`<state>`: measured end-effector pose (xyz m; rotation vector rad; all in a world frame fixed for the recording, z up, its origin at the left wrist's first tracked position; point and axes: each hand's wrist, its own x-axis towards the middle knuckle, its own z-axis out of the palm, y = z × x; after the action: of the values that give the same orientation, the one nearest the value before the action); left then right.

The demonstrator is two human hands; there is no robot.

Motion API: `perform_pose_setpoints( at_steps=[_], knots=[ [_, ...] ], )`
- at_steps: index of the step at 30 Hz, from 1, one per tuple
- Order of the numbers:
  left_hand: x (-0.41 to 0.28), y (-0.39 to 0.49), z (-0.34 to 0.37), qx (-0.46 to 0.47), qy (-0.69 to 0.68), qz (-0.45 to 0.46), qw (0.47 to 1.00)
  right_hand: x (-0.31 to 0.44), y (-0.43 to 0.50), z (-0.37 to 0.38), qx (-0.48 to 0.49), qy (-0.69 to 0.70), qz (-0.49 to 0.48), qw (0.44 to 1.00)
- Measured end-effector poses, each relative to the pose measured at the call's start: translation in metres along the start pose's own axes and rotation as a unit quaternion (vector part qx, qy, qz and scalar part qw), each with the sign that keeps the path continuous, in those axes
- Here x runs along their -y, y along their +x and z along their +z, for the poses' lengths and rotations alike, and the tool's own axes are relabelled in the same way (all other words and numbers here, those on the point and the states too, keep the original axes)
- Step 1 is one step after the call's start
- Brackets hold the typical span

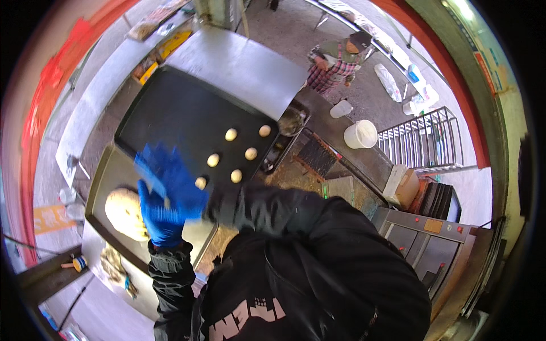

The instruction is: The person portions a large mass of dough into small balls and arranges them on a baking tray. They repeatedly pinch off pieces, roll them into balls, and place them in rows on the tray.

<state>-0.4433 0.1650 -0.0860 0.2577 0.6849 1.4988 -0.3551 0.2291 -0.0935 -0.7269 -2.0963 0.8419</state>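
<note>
My left hand (160, 217) and my right hand (181, 183), both in blue gloves, are pressed together palm to palm, fingers extended. The right is blurred by motion. Between them shows a small pale piece of dough (166, 202), mostly hidden. The hands are over the near edge of a black baking tray (179, 106). Several round dough balls (230, 134) sit in two rows at that tray's right end. Just left of my hands, a large pale mass of dough (123, 211) lies on a second metal tray (100, 187).
A bare steel tabletop (239, 59) adjoins the black tray. Beyond the work table stands a person in a checked apron (330, 70). To the right are a white bucket (360, 134), a wire rack (420, 138), a cardboard box (401, 185) and a steel appliance (420, 238). A cloth (111, 264) lies lower left.
</note>
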Motion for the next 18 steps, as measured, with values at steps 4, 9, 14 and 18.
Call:
perform_pose_setpoints(
  at_steps=[4,9,14,18],
  knots=[
    [0.043,0.032,0.019,0.039,0.167,0.025,0.985,-0.013,0.014,-0.042,-0.081,0.012,0.033,0.996],
    [0.064,0.053,0.044,-0.001,0.132,-0.08,0.988,-0.024,0.006,-0.095,0.099,-0.17,0.175,0.965],
    [0.088,0.079,0.095,-0.01,0.116,-0.08,0.99,-0.081,0.008,-0.137,-0.086,0.012,0.055,0.995],
    [0.101,0.106,0.126,0.206,0.266,0.21,0.918,-0.095,0.008,-0.146,-0.039,0.0,0.031,0.999]
  ],
)
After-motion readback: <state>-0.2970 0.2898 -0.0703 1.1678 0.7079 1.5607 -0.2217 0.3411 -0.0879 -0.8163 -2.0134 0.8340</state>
